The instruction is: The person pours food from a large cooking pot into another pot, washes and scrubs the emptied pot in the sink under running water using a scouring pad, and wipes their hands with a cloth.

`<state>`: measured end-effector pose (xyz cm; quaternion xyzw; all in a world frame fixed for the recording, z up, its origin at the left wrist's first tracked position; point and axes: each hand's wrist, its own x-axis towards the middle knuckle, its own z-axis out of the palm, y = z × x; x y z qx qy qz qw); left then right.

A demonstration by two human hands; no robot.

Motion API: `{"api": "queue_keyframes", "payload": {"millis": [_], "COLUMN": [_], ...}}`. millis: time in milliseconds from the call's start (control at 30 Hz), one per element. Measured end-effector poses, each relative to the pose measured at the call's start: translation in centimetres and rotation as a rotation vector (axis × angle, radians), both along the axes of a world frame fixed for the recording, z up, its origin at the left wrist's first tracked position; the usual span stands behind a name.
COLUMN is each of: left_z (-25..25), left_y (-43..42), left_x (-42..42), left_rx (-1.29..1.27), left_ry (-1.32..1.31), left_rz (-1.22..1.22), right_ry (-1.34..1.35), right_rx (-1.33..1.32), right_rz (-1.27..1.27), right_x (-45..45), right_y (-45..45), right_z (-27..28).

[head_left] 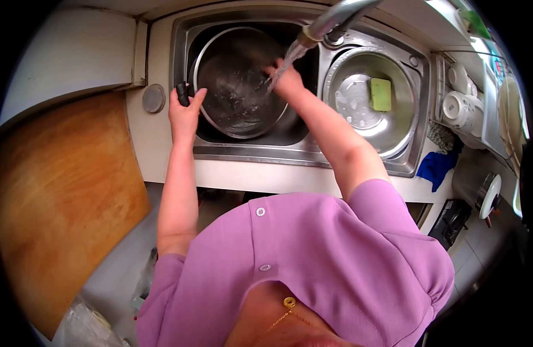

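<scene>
A wide dark wok (226,110) with a pale metal rim sits in the left sink basin, wet inside. My left hand (184,110) is closed around its black handle (182,93) at the left. Over the right part of the wok reaches my right hand (287,81), its fingers pointing inward and blurred at the tips. Whether those fingers grip anything cannot be made out. A stream of water (287,63) runs from the faucet (327,26) past my right hand into the wok.
In the right basin stands a steel bowl (405,124) with a green sponge (380,94) in it. White cups (456,107) fill a rack at the right. A blue cloth (437,169) hangs over the counter edge. A round lid (154,98) lies left of the sink.
</scene>
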<state>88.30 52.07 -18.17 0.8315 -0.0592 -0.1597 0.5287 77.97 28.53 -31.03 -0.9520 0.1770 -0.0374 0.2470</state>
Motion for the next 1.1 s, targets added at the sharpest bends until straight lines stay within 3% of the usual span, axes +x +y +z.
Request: {"api": "queue_keyframes", "payload": {"millis": [67,167,233,267,333,400,433,467,533,567,633,667,700,733,800,867,933,1000,1100], "left_z": [-1.4,-0.8,-1.7,-2.1,-1.7,-1.8,-1.9,-2.1,-1.6,-1.5,-1.4,-1.4,-1.6,-1.8,-2.0,-1.8,-2.4,-2.5,-2.1], "left_y": [0.6,0.2,0.5,0.7,0.7,0.6,0.5,0.5,0.4,0.3,0.6,0.7,0.9,1.1,0.7,0.5,0.3,0.0,0.0], "left_x": [0.3,0.4,1.0,1.3,1.5,1.5,1.6,1.5,1.5,1.4,1.5,1.7,1.9,2.1,2.5,2.2,2.2,2.1,2.2], "left_rx": [0.042,0.082,0.015,-0.053,-0.049,-0.044,-0.109,-0.172,-0.143,-0.114,-0.089,-0.070,-0.068,-0.021,0.015,-0.038,-0.090,-0.152,-0.096], "left_ry": [-0.057,-0.128,-0.124,-0.123,-0.121,-0.124,-0.115,-0.105,-0.104,-0.108,-0.121,-0.148,-0.147,-0.137,-0.140,-0.113,-0.150,-0.186,-0.235], "left_rz": [0.000,-0.078,-0.098,-0.116,-0.136,-0.154,-0.143,-0.134,-0.135,-0.131,-0.149,-0.163,-0.166,-0.169,-0.167,-0.132,-0.109,-0.090,-0.111], "right_ry": [-0.040,0.168,0.300,0.367,0.285,-0.019,-0.010,-0.008,-0.007,0.034,0.175,0.412,0.420,0.294,0.489,0.643,0.494,0.138,0.130], "right_rx": [-0.200,-0.008,0.120,0.231,0.552,0.924,1.432,1.433,1.042,0.829,0.180,-0.027,-0.148,-0.125,-0.477,-0.179,0.558,1.327,1.228], "right_rz": [0.000,-0.100,0.004,0.068,0.137,0.107,-0.078,-0.085,0.012,0.160,0.372,0.444,0.417,0.201,0.266,0.140,0.009,0.042,0.144], "right_x": [1.0,-0.8,-1.5,-0.3,2.3,4.9,5.5,4.7,1.7,-0.9,-4.4,-3.5,-2.6,-1.7,-1.7,-0.1,2.9,4.5,1.2], "right_y": [-0.4,5.0,10.4,11.9,13.7,14.6,14.6,15.0,15.2,14.8,9.1,5.8,3.6,2.5,4.7,11.5,16.8,16.6,15.1], "right_z": [-3.2,-16.7,-12.3,-7.0,-3.1,1.6,4.6,4.4,1.8,-2.1,-9.4,-7.1,-6.1,-6.9,-6.3,-4.8,-2.3,3.8,2.2]}}
